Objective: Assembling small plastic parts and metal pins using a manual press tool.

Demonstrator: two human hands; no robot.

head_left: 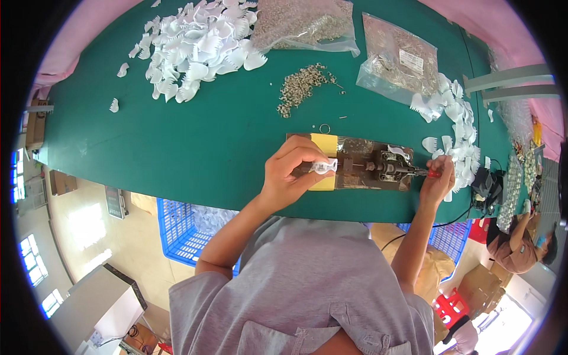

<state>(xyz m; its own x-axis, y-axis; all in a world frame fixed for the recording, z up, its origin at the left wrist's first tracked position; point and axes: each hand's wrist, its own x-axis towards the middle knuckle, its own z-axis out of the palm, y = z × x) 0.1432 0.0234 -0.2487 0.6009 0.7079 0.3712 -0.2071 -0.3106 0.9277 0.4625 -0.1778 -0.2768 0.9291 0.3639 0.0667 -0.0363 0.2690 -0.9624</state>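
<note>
My left hand [291,171] pinches a small white plastic hair claw clip [324,167] between thumb and fingers, above the yellow-covered left end of a metal jig [359,165]. Mounted on the jig's right part is a toggle clamp [395,165] whose lever points right. My right hand [439,179] is closed around the lever's red handle [433,174]. White toothed clip halves [467,133] lie just beyond and beside my right hand. A metal ring [324,128] rests behind the jig.
A heap of white clip halves [204,50] covers the far left of the green table [177,142]. Small metal springs [302,87] are piled near the middle, below two clear bags [305,23] of metal parts. Blue baskets [177,231] stand below the near edge. Another person [518,242] is at the right.
</note>
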